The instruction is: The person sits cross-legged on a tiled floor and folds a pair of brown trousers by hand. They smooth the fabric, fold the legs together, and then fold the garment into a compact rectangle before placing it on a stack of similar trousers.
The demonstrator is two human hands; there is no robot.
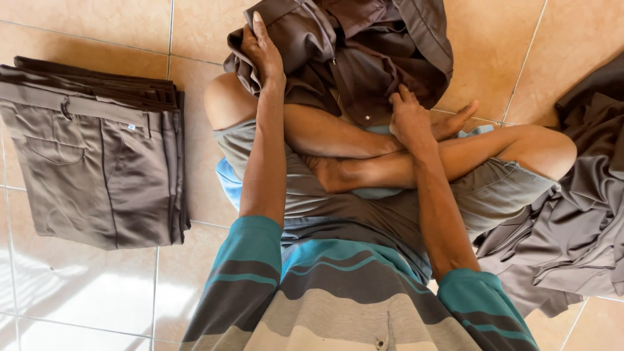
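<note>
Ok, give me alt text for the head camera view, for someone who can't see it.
A person sitting cross-legged on a tiled floor grips a crumpled brown garment with the left hand and right hand. A stack of folded brown trousers lies to their left, and a loose heap of brown clothes lies to their right.

I note a folded stack of trousers [97,159] at the frame's left on the tiled floor [78,292]. A crumpled garment [364,52] lies top centre over my crossed legs [390,156]; loose cloth heap [578,221] at right.
</note>
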